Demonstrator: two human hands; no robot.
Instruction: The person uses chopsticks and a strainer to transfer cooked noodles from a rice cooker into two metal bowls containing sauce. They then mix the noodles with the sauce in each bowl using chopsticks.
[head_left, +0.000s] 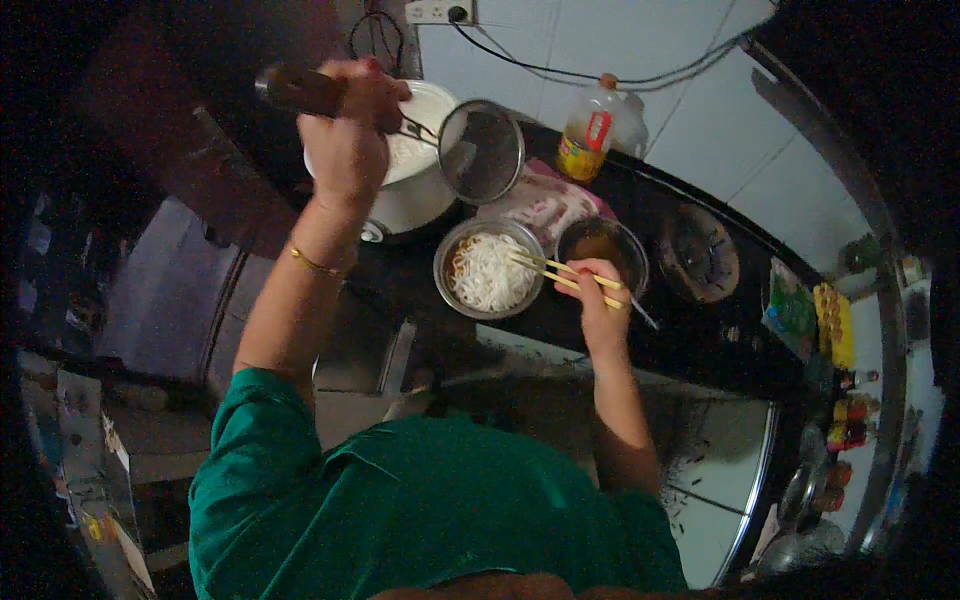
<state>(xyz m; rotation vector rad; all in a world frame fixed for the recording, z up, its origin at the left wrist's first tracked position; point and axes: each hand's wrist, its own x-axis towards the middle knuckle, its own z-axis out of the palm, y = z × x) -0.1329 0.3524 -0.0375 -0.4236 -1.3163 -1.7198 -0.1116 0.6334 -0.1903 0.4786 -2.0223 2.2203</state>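
My left hand (349, 127) grips the dark handle of a round mesh strainer (481, 151), which is raised beside a white pot (416, 199) with pale, cloudy contents. Between the fingers of my right hand (604, 307) is a pair of light wooden chopsticks (551, 271). Their tips touch white noodles (491, 274) heaped in a metal bowl (444, 289). Some brown liquid or sauce shows at the noodles' left edge. Just behind my right hand stands a second metal bowl (641, 251) with brown contents and a thin utensil handle (645, 313) leaning out.
A plastic bottle (585, 139) with yellow contents stands near the tiled wall. Beneath it lies a pink-and-white cloth or bag (544, 202). Further right are a round basket or plate (701, 253), a green packet (789, 307) and a yellow packet (832, 322). A black cable (540, 69) crosses the wall.
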